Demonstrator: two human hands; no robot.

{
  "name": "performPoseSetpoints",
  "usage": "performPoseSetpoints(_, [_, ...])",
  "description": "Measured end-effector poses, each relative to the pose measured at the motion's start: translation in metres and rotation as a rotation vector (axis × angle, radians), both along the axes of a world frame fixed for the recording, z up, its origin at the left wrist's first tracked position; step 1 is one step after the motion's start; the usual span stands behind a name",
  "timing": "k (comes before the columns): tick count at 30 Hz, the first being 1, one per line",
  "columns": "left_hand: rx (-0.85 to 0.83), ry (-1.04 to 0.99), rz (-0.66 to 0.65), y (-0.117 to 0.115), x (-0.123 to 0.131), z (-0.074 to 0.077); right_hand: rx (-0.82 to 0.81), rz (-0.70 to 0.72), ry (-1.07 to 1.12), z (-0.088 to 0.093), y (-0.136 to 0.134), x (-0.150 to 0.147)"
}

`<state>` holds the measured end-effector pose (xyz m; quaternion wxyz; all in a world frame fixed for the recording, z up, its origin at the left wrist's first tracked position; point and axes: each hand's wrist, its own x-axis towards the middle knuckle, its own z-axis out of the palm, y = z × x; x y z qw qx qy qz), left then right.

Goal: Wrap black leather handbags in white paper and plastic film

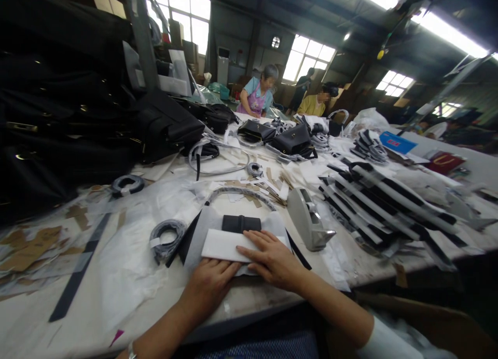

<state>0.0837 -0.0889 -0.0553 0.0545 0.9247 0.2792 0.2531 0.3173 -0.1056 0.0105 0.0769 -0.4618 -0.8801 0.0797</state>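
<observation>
A white-topped table (35,322) spreads across a workshop, its near edge slanting past the worker's waist and away to the right. A heap of black bags (70,125) crowds the table's left side, and a stack of wrapped black straps (381,203) fills much of the right, reaching close to the near edge. Between them a partly papered black bag (189,239) lies just in from the near edge, wider side to side, its wrapped handle (243,191) arching toward the far edge. Room to move is tight on the right, where a gray tape dispenser (301,221) stands just beside the bag; to the left, bare tabletop and loose plastic sheeting (124,276) leave more space along the near edge. The right hand (274,260) lies flat over the right half of a white pad (221,245) on the bag, its fingers apart. The left hand (210,284) meets the pad's near edge, fingers together; its thumb is hidden, so whether it clamps anything cannot be told. The pad's long axis runs left to right, roughly along the near edge, one short end pointing left. A wrapped coil (179,233) sits just left of the bag, and a small black band (241,223) shows beyond the pad.
</observation>
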Motion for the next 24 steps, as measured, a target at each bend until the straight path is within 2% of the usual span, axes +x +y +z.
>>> performPoseSetpoints(4, [0.015, 0.02, -0.021, 0.0, -0.002, -0.003, 0.045, 0.036, -0.014, -0.003, -0.001, 0.0])
performPoseSetpoints(9, [0.016, 0.039, -0.025, 0.0, -0.004, 0.0, 0.039, 0.01, -0.045, -0.001, -0.002, -0.009])
performPoseSetpoints(12, [0.03, 0.038, -0.06, 0.002, -0.007, -0.003, 0.035, 0.034, -0.034, -0.008, -0.003, -0.008])
performPoseSetpoints(18, [0.22, -0.013, -0.167, 0.009, -0.019, -0.01, 0.058, 0.114, 0.032, -0.025, -0.004, 0.002])
performPoseSetpoints(21, [0.333, -0.011, -0.178, 0.004, -0.026, 0.001, 0.034, 0.105, 0.051, -0.024, -0.004, 0.003])
performPoseSetpoints(24, [0.361, -0.038, -0.118, -0.009, -0.029, 0.023, 0.005, 0.085, 0.072, -0.02, -0.004, 0.001])
